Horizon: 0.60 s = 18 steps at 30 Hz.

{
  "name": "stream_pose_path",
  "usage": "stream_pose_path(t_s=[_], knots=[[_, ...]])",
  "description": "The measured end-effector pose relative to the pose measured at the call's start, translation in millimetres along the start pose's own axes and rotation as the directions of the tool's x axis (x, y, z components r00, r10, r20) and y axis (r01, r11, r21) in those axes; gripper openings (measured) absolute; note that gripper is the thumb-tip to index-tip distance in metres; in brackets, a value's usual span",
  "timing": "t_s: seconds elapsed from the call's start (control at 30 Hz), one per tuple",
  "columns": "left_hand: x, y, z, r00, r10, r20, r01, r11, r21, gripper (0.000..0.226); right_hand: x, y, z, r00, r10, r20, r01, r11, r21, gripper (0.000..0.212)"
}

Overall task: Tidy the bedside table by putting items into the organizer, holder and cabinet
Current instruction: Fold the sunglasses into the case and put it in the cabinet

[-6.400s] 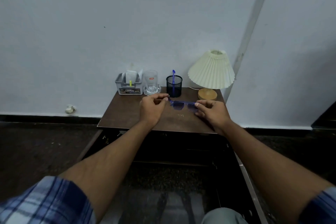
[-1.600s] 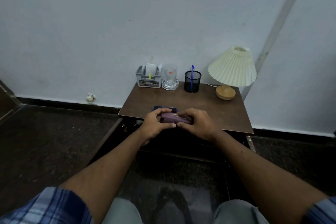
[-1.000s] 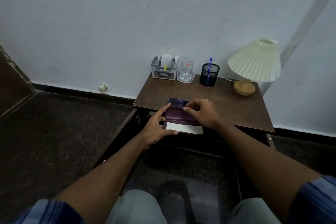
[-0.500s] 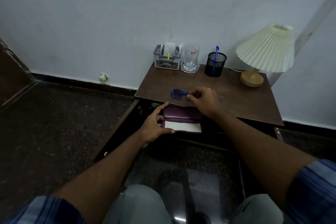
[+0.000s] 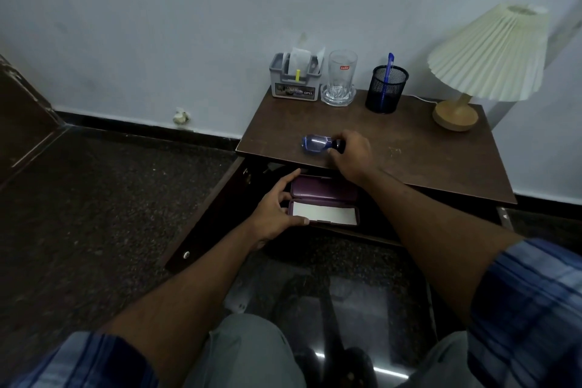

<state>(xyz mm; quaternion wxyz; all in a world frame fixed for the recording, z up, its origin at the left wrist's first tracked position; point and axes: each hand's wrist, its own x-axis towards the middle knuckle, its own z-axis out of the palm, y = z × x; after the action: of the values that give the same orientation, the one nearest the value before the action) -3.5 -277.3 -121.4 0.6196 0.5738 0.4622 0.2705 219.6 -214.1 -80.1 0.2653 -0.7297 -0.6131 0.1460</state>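
The right hand reaches over the front edge of the bench, its grip pinched on one end of the folded blue glasses, which lie on the bench top near the front left corner. The left hand is below the bench's front edge, its grip spread around the left end of the open purple glasses case, thumb under the near edge and fingers along the far side. The case's lower half shows a white lining. Along the back edge of the bench stand a grey organizer at the left corner, a clear glass just beside it, a black mesh holder with a blue pen upright in it, and a lamp at the right corner.
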Motion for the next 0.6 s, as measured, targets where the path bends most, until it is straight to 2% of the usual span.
stream_pose_path(t_s=[0.1,0.2,0.3,0.43,0.6], knots=[[2,-3,-1,1.000,0.007,-0.007,-0.007,1.000,-0.005,0.110,2,-1,2,1.000,0.026,-0.008,-0.026,0.999,-0.023,0.028],[3,-4,-2,1.000,0.004,-0.006,-0.004,1.000,-0.005,0.109,4,1,3,0.999,0.054,0.006,-0.054,0.997,-0.057,0.038],[2,-4,0,1.000,0.010,-0.005,-0.010,1.000,0.003,0.110,6,2,2,0.998,0.056,0.008,-0.054,0.991,-0.119,0.028],[0,0,-1,1.000,0.007,-0.001,-0.007,1.000,0.006,0.110,3,-1,-5,0.998,0.065,0.013,-0.065,0.998,-0.006,0.005],[-3,16,1,1.000,0.003,-0.003,-0.003,1.000,-0.008,0.111,-4,-2,-22,1.000,-0.003,-0.009,0.003,0.998,0.062,0.003]])
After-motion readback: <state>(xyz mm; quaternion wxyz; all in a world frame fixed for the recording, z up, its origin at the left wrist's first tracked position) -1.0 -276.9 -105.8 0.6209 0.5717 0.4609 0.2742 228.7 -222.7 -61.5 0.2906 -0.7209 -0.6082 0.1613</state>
